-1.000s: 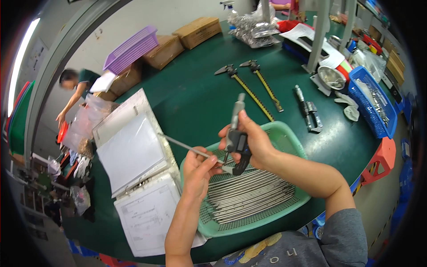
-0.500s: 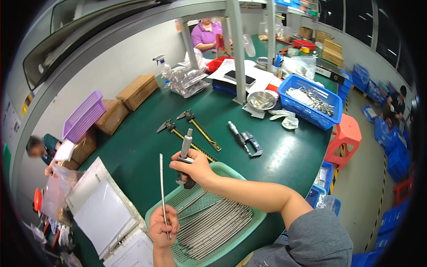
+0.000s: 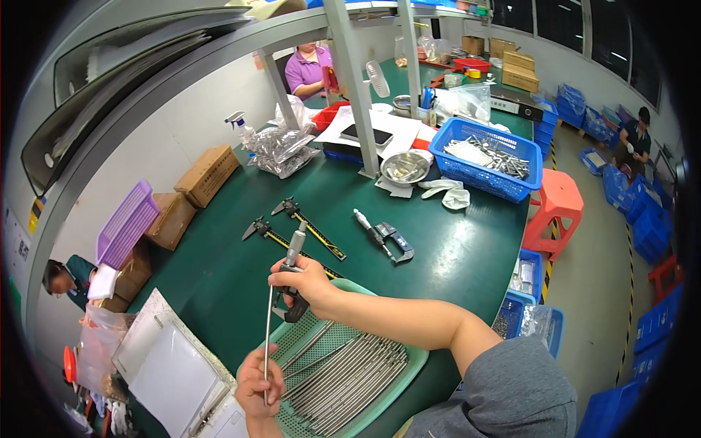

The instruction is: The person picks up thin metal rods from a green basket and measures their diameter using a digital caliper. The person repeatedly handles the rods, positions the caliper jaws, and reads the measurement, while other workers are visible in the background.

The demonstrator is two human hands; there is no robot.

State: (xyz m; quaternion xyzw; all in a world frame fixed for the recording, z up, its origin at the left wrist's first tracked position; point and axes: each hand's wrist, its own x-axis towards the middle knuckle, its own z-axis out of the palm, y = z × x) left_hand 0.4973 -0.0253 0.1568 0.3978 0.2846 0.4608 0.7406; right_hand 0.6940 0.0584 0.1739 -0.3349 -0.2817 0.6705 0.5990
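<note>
My left hand (image 3: 257, 383) is closed around the lower part of a thin metal rod (image 3: 268, 328), which stands nearly upright. Its upper end reaches my right hand (image 3: 312, 283), beside the micrometer; whether it lies between the measuring faces cannot be made out. That hand grips a digital micrometer (image 3: 293, 306), its silver thimble pointing up. Below both hands, a green mesh basket (image 3: 418, 359) holds many similar rods (image 3: 350, 383) lying side by side. Beyond the micrometer, two calipers (image 3: 315, 235) lie on the green table, and a second micrometer (image 3: 385, 236) rests to their right.
An open binder (image 3: 171, 365) lies at left. Farther back are a blue basket of metal parts (image 3: 485, 164), a metal bowl (image 3: 404, 168), a white glove (image 3: 447, 193) and cardboard boxes (image 3: 208, 175). A grey shelf post (image 3: 352, 87) rises from the table. A red stool (image 3: 555, 212) stands at right.
The rod's upper end has come over to the micrometer in my right hand; before, they were apart. The whole view has shifted a little. Both hands keep their holds.
</note>
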